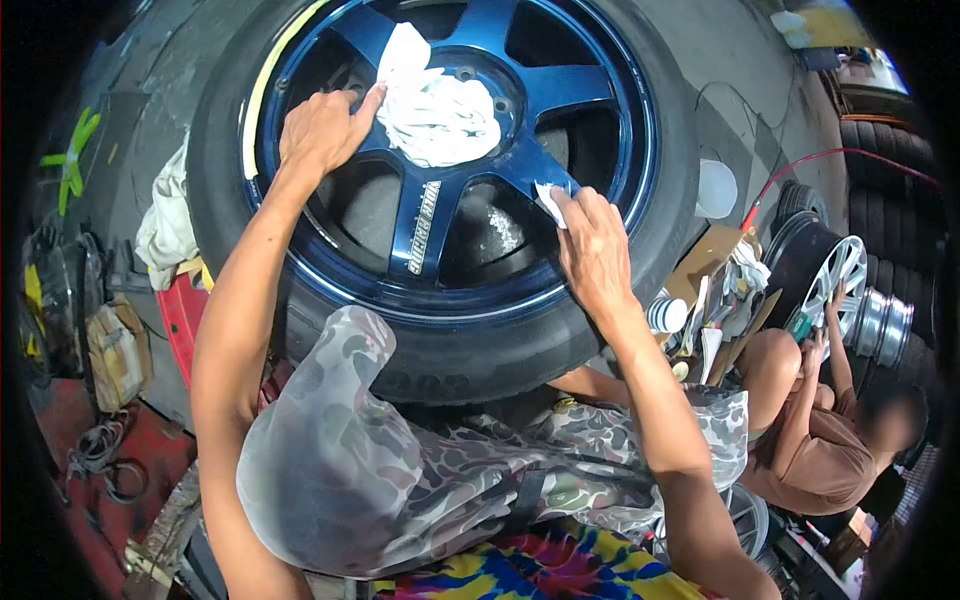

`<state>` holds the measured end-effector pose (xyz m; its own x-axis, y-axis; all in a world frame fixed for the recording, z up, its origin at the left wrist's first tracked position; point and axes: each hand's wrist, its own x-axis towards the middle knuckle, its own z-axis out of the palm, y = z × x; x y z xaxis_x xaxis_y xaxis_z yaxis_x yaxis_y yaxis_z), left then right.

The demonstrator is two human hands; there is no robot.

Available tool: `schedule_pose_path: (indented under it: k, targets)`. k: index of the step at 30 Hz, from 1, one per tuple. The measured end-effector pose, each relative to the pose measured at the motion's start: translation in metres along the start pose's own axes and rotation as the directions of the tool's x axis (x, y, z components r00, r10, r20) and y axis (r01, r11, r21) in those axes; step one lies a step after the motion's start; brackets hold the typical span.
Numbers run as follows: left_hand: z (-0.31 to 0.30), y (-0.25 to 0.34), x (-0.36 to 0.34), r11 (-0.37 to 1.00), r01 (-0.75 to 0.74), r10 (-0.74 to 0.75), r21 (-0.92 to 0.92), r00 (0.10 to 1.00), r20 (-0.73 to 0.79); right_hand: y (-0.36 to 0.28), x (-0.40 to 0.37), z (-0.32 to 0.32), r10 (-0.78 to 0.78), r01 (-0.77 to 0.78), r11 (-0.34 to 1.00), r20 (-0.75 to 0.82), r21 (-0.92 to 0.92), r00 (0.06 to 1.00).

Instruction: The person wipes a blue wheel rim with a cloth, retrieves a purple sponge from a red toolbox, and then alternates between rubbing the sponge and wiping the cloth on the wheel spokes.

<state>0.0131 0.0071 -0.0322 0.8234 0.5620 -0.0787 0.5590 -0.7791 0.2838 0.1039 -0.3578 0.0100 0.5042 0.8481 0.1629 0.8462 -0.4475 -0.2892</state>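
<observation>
A blue multi-spoke wheel (426, 222) with a black tire (655, 60) round it lies in front of me. My left hand (325, 130) is on the left spoke, its fingers curled over the far edge and its thumb stretched towards a bunched white cloth (440, 120). That cloth covers much of the hub. My right hand (597, 245) pinches a small white wipe (548, 203) against the lower right spoke. Pale yellow tape (263, 90) runs along the left part of the rim.
At the right a person (815, 445) holds a silver wheel (840, 270), near stacked tires (890, 200). A red hose (800, 160) arcs there. An open cardboard box (705, 260) and a white container (716, 188) stand beside my tire. A light cloth (170, 215) hangs at the left.
</observation>
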Motion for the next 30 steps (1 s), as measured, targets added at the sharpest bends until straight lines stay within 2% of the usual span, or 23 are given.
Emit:
schedule_pose_path:
  k: [2, 7, 11, 15, 17, 21, 22, 23, 30]
  targets:
    - [0.000, 0.002, -0.001, 1.000, 0.006, -0.006, 0.011, 1.000, -0.010, -0.003, -0.005, 0.003, 0.017, -0.016, 0.999, -0.048, 0.029, 0.999]
    - [0.001, 0.001, 0.001, 0.999, 0.020, -0.021, 0.044, 1.000, 0.020, -0.009, -0.004, -0.004, 0.032, -0.032, 0.999, -0.012, -0.012, 0.999]
    - [0.001, -0.001, 0.000, 1.000, 0.007, -0.007, 0.026, 1.000, -0.017, -0.007, -0.006, -0.003, 0.002, -0.002, 1.000, -0.039, -0.001, 0.999]
    - [0.001, -0.001, 0.001, 1.000, 0.007, -0.007, 0.022, 1.000, 0.017, -0.004, -0.005, -0.010, 0.039, -0.039, 0.999, 0.067, 0.008, 0.997]
    - [0.003, -0.001, 0.002, 1.000, -0.003, 0.002, 0.021, 1.000, 0.011, -0.005, 0.007, -0.004, -0.037, 0.036, 0.999, -0.014, -0.016, 0.999]
    - [-0.001, 0.003, -0.001, 1.000, 0.019, -0.019, 0.021, 1.000, -0.021, -0.004, -0.006, -0.009, -0.035, 0.035, 0.999, 0.016, -0.005, 0.999]
    - [-0.003, 0.004, -0.001, 1.000, 0.021, -0.022, 0.019, 1.000, 0.009, -0.005, -0.005, -0.008, -0.050, 0.050, 0.999, -0.022, -0.016, 0.998]
    - [-0.004, 0.004, -0.001, 1.000, 0.021, -0.022, 0.020, 0.999, 0.041, -0.006, 0.000, -0.007, -0.044, 0.043, 0.999, -0.020, -0.016, 0.999]
    - [0.000, 0.003, -0.002, 0.999, 0.013, -0.012, 0.031, 1.000, -0.024, -0.019, -0.005, -0.001, 0.069, -0.069, 0.997, -0.013, -0.018, 0.998]
